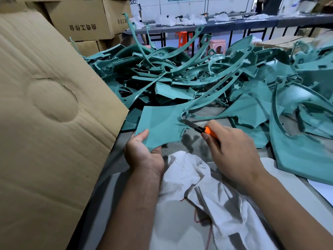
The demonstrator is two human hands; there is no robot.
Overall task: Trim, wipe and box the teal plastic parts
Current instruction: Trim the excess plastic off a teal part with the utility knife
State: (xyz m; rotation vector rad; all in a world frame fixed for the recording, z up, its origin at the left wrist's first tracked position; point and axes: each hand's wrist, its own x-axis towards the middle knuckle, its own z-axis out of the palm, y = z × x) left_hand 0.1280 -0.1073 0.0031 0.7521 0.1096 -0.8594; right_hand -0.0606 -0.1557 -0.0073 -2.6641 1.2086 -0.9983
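Right at the near edge of the grey table [115, 159], the left hand [142, 154] grips the lower corner of a flat teal part [158, 123], thumb on top and fingers underneath, and it's tipped up toward the camera. My guess is that's so the ragged right edge is easy to see and reach. The right hand [232, 148] is wrapped around an orange utility knife [200, 129], index finger up near the blade end for control, with the blade tip touching that edge where a thin curved strip runs off the panel. Looks like the trimming step, flash coming off.

A white cloth [191, 175] sits bunched just below both hands, probably parked there so the wipe comes straight after without reaching. The big cardboard flap [50, 109] on the left is right beside the work spot, likely the box for finished pieces. Behind it all, the heap of teal parts [180, 74] waits within arm's reach.
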